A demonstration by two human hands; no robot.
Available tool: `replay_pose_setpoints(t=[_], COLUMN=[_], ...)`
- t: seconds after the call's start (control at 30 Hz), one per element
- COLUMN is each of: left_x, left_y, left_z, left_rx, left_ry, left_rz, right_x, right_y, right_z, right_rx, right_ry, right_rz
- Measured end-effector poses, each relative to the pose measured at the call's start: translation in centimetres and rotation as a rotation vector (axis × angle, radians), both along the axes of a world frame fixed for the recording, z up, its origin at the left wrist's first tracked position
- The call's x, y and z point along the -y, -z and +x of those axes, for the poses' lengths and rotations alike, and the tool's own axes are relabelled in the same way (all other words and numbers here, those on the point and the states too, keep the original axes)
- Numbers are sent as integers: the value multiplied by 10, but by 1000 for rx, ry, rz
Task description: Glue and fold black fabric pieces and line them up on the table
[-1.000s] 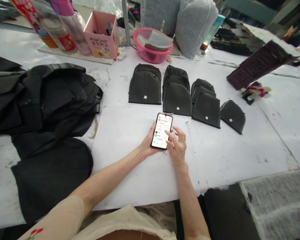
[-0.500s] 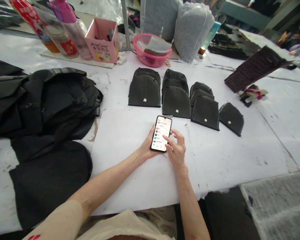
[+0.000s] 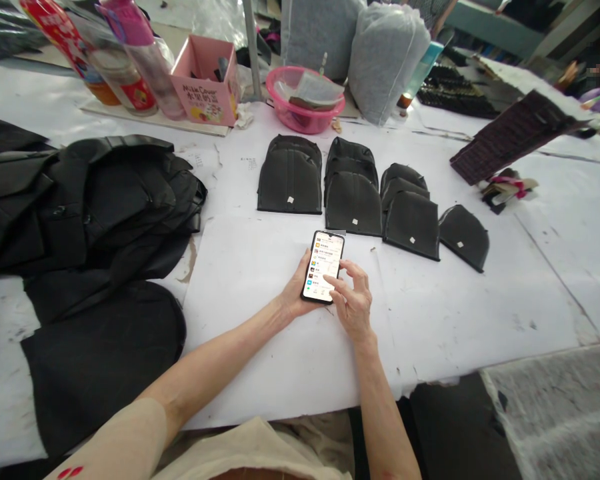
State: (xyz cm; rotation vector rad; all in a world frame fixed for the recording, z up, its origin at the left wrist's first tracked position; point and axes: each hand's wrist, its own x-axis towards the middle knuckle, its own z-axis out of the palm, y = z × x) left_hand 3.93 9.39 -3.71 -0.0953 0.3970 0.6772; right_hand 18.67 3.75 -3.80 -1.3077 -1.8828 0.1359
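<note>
A smartphone [image 3: 321, 263] with a lit screen showing a list is held above the white table. My left hand [image 3: 297, 293] is closed around its left side and lower edge. My right hand [image 3: 353, 297] hangs over the phone's right side, the index finger stretched across the lower part of the screen and the other fingers apart; it grips nothing. Whether the fingertip touches the glass I cannot tell. Just beyond the phone lie black curved-top pieces [image 3: 290, 180] in overlapping rows, several with a small white sticker.
At left, black garments [image 3: 120, 193] lie heaped, with a black cut piece [image 3: 105, 353] nearer me. A pink box [image 3: 205, 80], bottles and a pink basin [image 3: 305, 100] stand along the back beside wrapped grey bundles [image 3: 387, 60]. A dark upright board [image 3: 515, 137] is at right.
The list on the phone screen has scrolled downward. My right index fingertip has slid slightly lower over the screen; the left hand keeps its hold.
</note>
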Motion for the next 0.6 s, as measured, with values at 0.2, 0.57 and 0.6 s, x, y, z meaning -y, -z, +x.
replay_pose_setpoints(t=[0.2,0.57,0.6], left_x=[0,0,0], left_y=[-1,0,0], left_z=[-1,-1,-1], left_rx=[19,28,31], left_ry=[15,20,21], left_rz=[12,27,31], right_x=[0,-1,-1], right_y=[-1,-2,-2], right_z=[-1,-4,-5], right_rx=[6,24,26], right_ry=[4,10,14], right_rz=[3,15,20])
